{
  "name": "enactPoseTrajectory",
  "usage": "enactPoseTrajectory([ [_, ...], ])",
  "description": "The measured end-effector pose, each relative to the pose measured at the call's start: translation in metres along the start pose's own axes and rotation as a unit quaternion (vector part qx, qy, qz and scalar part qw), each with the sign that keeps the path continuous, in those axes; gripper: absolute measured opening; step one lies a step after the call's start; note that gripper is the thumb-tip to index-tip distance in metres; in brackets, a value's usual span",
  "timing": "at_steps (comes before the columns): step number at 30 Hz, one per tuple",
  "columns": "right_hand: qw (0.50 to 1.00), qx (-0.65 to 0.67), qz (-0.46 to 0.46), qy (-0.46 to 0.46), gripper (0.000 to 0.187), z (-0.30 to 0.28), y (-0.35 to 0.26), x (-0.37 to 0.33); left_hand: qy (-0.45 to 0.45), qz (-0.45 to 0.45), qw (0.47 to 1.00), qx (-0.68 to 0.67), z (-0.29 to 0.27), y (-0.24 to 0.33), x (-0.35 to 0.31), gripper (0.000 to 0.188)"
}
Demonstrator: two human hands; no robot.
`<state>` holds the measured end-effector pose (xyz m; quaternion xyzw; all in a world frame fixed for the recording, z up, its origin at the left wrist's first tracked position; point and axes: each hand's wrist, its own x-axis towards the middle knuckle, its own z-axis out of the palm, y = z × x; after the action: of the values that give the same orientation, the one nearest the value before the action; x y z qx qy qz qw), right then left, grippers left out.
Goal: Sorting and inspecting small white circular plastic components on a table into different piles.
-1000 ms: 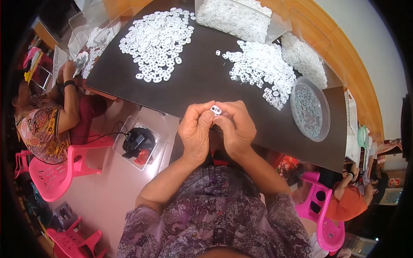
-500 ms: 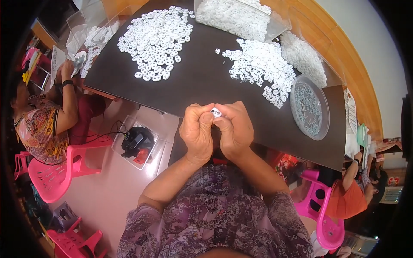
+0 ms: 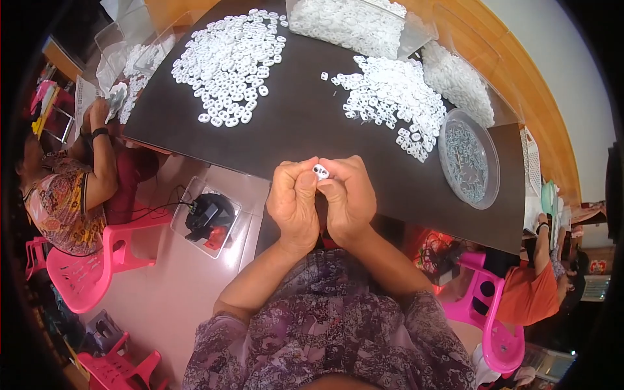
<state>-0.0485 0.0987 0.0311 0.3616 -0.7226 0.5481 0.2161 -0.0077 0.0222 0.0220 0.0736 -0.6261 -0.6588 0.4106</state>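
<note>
Between my thumbs and forefingers is a small white plastic piece (image 3: 320,171) with two dark holes, held just off the near edge of the dark table. My left hand (image 3: 292,203) pinches it from one side, and my right hand (image 3: 351,198) pinches it from the other. The fingertips of both hands meet around the piece and hide its edges. On the table ahead to the left lies a heap of white oval two-holed pieces (image 3: 229,65). To the right spreads a pile of smaller white pieces (image 3: 393,94).
A round clear dish of small metal screws or pins (image 3: 469,159) stands at the table's right. Clear bins of white parts (image 3: 348,26) line the back. One person (image 3: 71,182) works at left, another (image 3: 530,286) sits at right. Pink chairs (image 3: 81,273) stand around.
The view has shifted slightly. Both hands still pinch the white piece, which now shows its two-holed face a little more openly.
</note>
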Motion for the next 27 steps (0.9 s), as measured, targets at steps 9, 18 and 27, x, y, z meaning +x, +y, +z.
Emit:
enactPoseTrajectory([
  [9,1.0,0.0,-0.012,0.02,0.014,0.001,0.002,-0.006,0.007,0.005,1.0,0.006,0.003,-0.005,-0.007,0.018],
  [18,1.0,-0.008,-0.011,0.024,0.017,0.004,0.017,-0.01,0.011,-0.002,0.999,0.032,0.006,-0.023,-0.007,0.016],
  [27,0.999,-0.035,-0.001,-0.009,0.018,-0.018,0.012,-0.003,-0.053,-0.084,0.995,-0.008,0.006,-0.007,-0.004,0.016],
])
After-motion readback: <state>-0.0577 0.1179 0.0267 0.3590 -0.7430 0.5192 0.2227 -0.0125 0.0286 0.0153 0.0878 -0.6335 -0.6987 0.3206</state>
